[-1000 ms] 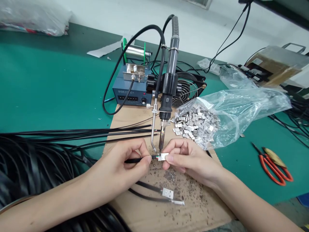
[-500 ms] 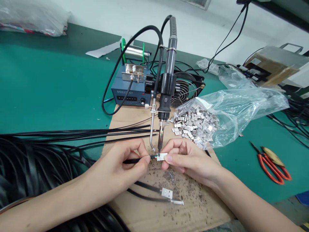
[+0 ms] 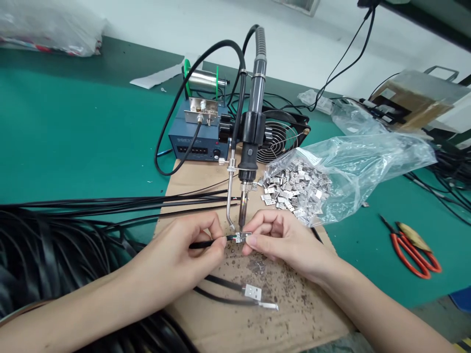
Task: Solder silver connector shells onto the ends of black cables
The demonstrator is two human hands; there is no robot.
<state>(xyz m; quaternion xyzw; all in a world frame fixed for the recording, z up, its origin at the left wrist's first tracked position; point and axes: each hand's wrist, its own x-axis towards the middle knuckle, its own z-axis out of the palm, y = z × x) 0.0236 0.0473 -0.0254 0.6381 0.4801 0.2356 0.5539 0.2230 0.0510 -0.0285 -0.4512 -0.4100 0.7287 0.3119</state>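
Observation:
Between thumb and fingers, my left hand (image 3: 200,240) pinches a black cable (image 3: 201,244) close to its stripped end, where thin coloured wires show. My right hand (image 3: 274,235) grips a small metal USB connector (image 3: 243,237) that meets those wires. Right above the connector stands the tip of a clamped soldering iron (image 3: 243,208); whether they touch I cannot make out. A bent metal solder feed tube (image 3: 229,196) ends just left of the tip. Below my hands, two cables with USB plugs (image 3: 253,292) lie on the cardboard (image 3: 290,314).
A clear bag of loose connectors (image 3: 294,186) lies right of the iron. Behind stand a blue soldering station (image 3: 195,142), a solder spool (image 3: 203,80) and a fan (image 3: 281,137). Red-handled cutters (image 3: 410,250) rest at the right. Black cables (image 3: 47,245) are heaped at the left.
The connector has turned in my right fingers, so its flat white face no longer shows and its metal contact end does. Both hands stay at nearly the same place under the iron.

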